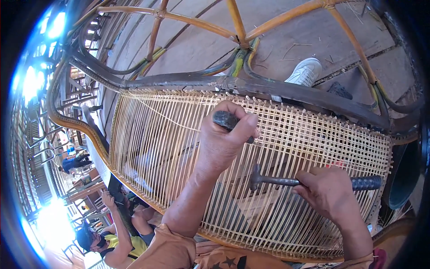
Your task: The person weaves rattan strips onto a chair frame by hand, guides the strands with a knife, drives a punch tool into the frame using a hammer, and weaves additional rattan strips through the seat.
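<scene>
A rattan chair frame lies in front of me with a woven cane panel point(152, 143) of thin pale strips. My left hand point(224, 139) grips a short dark-handled tool point(229, 121) pressed against the upper middle of the weave. My right hand point(329, 190) holds a small metal hammer point(273, 180) by its dark wrapped handle, the head pointing left just above the panel, below my left hand. A dark bent rail point(251, 84) borders the panel's far edge.
Orange rattan poles point(277, 20) arch over a plank floor point(197, 45). A white shoe point(305, 71) rests beyond the rail. A person in a yellow shirt and cap point(105, 242) sits at lower left; another person in blue point(71, 162) stands farther left among stacked frames.
</scene>
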`<action>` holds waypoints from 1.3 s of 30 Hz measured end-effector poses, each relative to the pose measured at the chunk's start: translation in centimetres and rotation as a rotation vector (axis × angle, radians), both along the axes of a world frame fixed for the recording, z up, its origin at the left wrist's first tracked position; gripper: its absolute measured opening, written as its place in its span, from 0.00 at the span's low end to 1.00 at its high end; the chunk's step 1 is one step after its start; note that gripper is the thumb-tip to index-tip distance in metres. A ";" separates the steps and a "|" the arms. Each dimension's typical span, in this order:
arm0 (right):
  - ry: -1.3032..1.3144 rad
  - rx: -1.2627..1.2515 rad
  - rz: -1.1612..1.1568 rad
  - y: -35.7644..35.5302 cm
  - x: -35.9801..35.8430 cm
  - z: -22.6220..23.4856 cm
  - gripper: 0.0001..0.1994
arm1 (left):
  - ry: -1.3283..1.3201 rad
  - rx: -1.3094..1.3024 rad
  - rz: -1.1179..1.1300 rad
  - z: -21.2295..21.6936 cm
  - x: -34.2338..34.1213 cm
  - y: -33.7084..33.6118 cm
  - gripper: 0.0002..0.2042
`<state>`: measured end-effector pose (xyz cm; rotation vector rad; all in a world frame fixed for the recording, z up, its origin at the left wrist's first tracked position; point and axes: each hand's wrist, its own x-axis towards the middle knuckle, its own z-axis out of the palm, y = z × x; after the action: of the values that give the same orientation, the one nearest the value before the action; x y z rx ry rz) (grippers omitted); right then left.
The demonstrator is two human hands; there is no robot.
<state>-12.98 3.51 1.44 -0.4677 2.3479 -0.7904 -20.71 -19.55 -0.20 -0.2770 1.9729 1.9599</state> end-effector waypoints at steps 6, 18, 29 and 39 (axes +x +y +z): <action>0.018 -0.022 0.006 -0.9 -0.2 -0.7 0.11 | 0.058 -0.083 -0.046 -0.7 0.1 0.0 0.08; -0.051 -0.010 0.011 -1.5 -0.8 -0.2 0.10 | 0.044 -0.019 0.054 0.2 -1.0 -2.4 0.07; 0.064 -0.027 0.042 -3.2 -3.1 -1.2 0.11 | 0.085 -0.323 -0.124 0.0 -0.8 -2.3 0.06; -0.021 -0.039 0.066 -4.0 -2.2 -0.2 0.10 | 0.109 -0.081 0.051 0.2 -0.9 -4.5 0.07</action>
<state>-15.21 -0.46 1.22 -0.5484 2.2890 -0.8080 -21.61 -24.01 0.02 -0.2481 2.1377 1.9681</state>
